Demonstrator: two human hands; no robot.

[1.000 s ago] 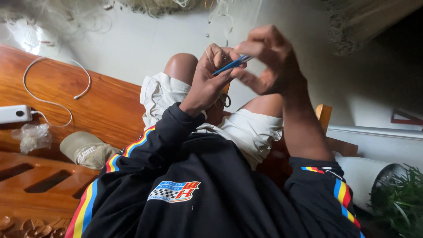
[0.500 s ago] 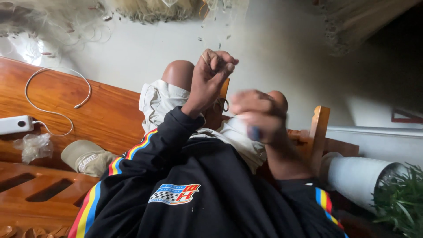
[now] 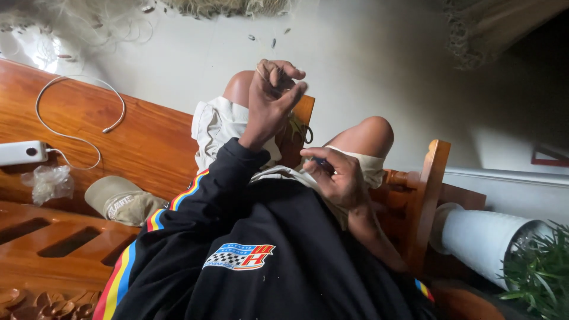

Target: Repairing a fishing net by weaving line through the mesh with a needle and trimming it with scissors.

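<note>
Pale floor strewn with tangled fishing net (image 3: 89,24) fills the background, beside a polished wooden bench (image 3: 148,136). At left on the bench lie a white cable (image 3: 77,112) and a folded cap (image 3: 121,201). The raised left hand (image 3: 269,104) pinches a thin cord (image 3: 261,72) above the knee. Lower and to the right, near the lap, the right hand (image 3: 338,178) curls around a small dark-blue tool (image 3: 322,161), pointing up-left toward the cord.

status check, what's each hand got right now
Left hand raised, pinching thin twine. Right hand low at lap, closed on small dark-blue tool. Nothing between the hands.
</note>
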